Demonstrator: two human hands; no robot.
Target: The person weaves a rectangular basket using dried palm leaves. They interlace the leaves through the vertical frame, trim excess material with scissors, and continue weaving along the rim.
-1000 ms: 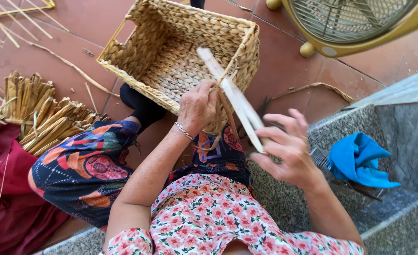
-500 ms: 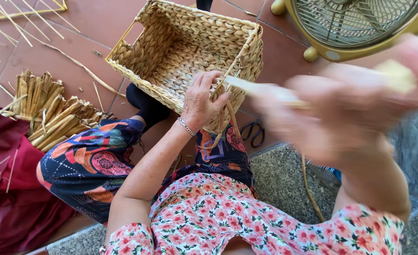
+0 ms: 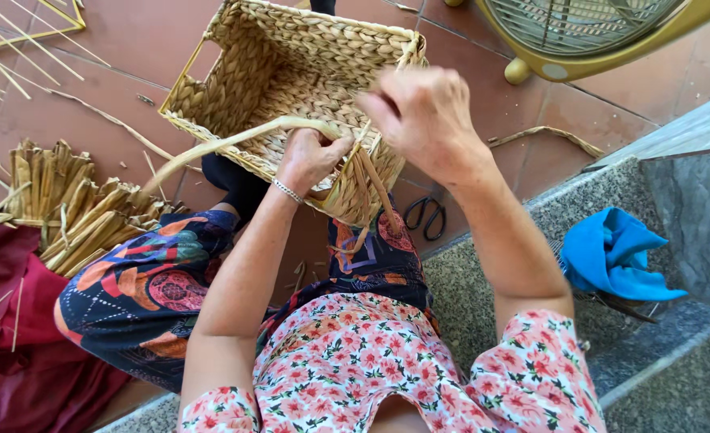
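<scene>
A rectangular woven straw basket [image 3: 291,72] rests tilted against my knees on the red tile floor. My left hand [image 3: 311,160], with a thin bracelet at the wrist, grips the basket's near rim and pins a long flat straw strand [image 3: 210,148] that arcs off to the left. Just above the rim's right corner my right hand [image 3: 419,112] is closed around the other end of that strand. Loose strand ends hang down from the near corner of the basket.
A bundle of dried straw strips [image 3: 66,200] lies at the left beside dark red cloth [image 3: 18,329]. Black scissors [image 3: 425,216] lie on the tiles under my right arm. A blue cloth [image 3: 612,256] sits on the stone step at right. A yellow fan [image 3: 596,32] stands at the top right.
My right hand swung up and right pulling the strand, then came back down to the basket's near right corner. The strand now curves left across the rim. My left hand stayed on the rim.
</scene>
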